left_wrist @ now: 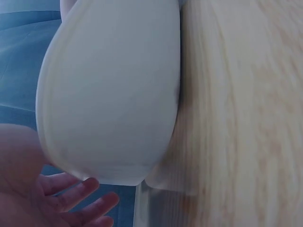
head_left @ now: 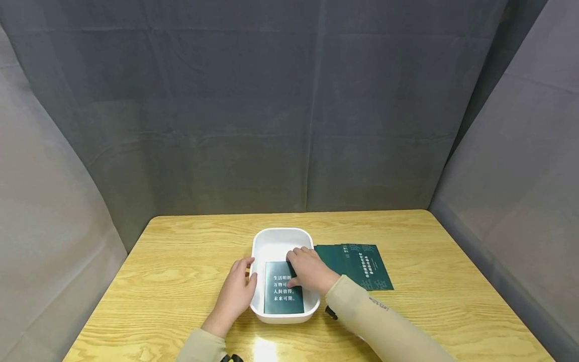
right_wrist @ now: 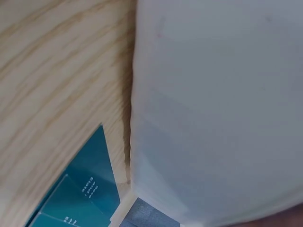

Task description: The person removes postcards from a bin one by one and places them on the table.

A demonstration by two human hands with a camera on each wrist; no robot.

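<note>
A white plastic bin (head_left: 279,235) stands on the wooden table (head_left: 181,261). A dark green card (head_left: 281,297) with white print lies flat on the bin's floor. My right hand (head_left: 304,267) reaches into the bin and holds the card's upper right corner, fingers bent over its top edge and thumb on its face. My left hand (head_left: 238,287) rests with straight fingers against the bin's left outer wall, thumb at the rim. The left wrist view shows the bin wall (left_wrist: 109,94) close up with my relaxed fingers (left_wrist: 75,196) below it. The right wrist view shows the bin's outer wall (right_wrist: 213,118).
A fanned stack of similar green cards (head_left: 364,264) lies on the table just right of the bin, also seen as green cards (right_wrist: 78,196) in the right wrist view. Grey cloth (head_left: 289,110) hangs behind and at both sides of the table.
</note>
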